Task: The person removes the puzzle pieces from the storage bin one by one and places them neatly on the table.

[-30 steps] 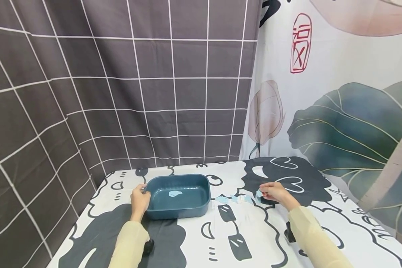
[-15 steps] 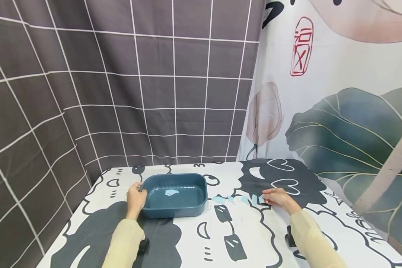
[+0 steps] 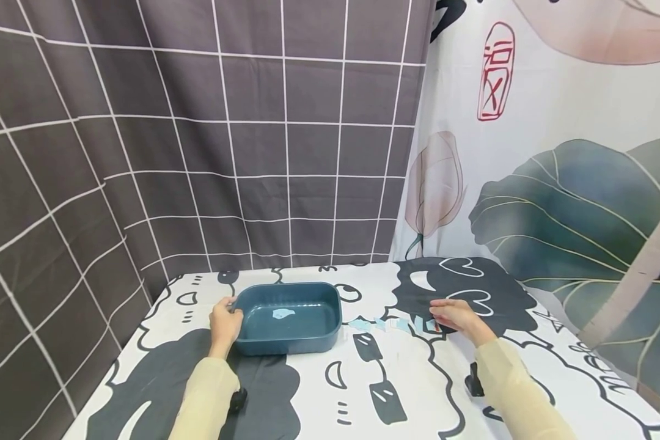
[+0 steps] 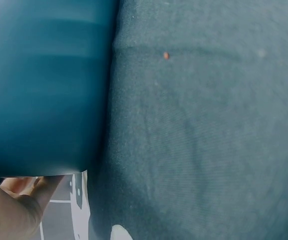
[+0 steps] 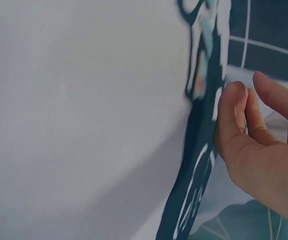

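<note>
A dark blue-green rectangular tub (image 3: 313, 345) stands on the patterned cloth, left of centre. My left hand (image 3: 225, 327) grips its left end; in the left wrist view the hand (image 4: 14, 207) shows at the end of the tub. Inside, on the tub's floor, lies a light blue scrap (image 3: 283, 313). To the tub's right, several thin light blue pieces (image 3: 359, 324) form a row. Close by the row's right end is my right hand (image 3: 458, 318), just over a small blue piece with a red mark (image 3: 433, 326). The right wrist view shows thumb and fingers apart, holding nothing.
A white cloth with black cartoon drawings (image 3: 330, 391) covers the table. Behind it hangs a dark grey curtain with a white grid (image 3: 258, 153). On the right is a white curtain with printed leaves and a flower (image 3: 572, 208).
My right hand has lowered a light blue piece to the right end of the row and let go, then lifted slightly. My left hand keeps its grip on the tub.
</note>
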Tool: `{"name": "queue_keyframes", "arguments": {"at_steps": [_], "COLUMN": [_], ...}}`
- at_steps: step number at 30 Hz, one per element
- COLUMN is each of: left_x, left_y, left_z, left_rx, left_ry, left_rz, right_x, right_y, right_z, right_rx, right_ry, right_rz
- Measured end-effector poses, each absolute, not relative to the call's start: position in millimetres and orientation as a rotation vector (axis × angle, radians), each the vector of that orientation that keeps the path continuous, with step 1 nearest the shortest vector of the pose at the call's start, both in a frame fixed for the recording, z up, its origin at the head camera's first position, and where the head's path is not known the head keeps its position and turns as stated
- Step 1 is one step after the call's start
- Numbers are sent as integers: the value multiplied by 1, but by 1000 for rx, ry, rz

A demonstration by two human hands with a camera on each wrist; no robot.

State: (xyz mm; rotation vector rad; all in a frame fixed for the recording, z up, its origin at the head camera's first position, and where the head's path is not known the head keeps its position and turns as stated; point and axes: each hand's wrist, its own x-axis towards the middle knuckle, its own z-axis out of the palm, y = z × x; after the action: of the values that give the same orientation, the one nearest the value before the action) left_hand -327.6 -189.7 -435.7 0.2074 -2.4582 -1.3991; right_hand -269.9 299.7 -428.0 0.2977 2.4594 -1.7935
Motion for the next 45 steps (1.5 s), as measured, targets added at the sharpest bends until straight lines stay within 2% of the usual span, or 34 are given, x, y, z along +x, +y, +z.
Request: {"name": "queue_keyframes", "arguments": {"at_steps": [7, 15, 23, 29, 33, 36, 41, 43, 45], "left_x": [-331, -333, -335, -335, -334, -331, -326, -326, -328], "left_y": [-196, -198, -197, -193, -190, -188, -186, -185, -186], "left_z": [-435, -433, -430, -429, -433, -438, -443, -443, -442], "left_rx": [223, 224, 236, 231, 229, 214, 202, 204, 206], "left_ry": [-2460, -2454, -2426, -2411, -2399, -2375, -2348, -2356, -2371], "left_rz": [-1396, -1399, -1392, -1387, -1405, -1407, -1370, -1372, -1393], "right_x": [-294, -323, -324, -324, -332, -351, -414, -421, -402], "right_y": [257, 180, 84, 31, 9, 1, 0, -3, -6], "right_z": [-418, -403, -390, -389, -403, -433, -515, -521, -498], "right_rx": [217, 14, -27, -49, 19, 57, -47, -16, 54], "right_ry": [2451, 2312, 2209, 2231, 2195, 2196, 2211, 2229, 2274], "right_rz": [-1740, -1886, -1996, -1974, -1983, -1988, -1967, -1910, -1846]}}
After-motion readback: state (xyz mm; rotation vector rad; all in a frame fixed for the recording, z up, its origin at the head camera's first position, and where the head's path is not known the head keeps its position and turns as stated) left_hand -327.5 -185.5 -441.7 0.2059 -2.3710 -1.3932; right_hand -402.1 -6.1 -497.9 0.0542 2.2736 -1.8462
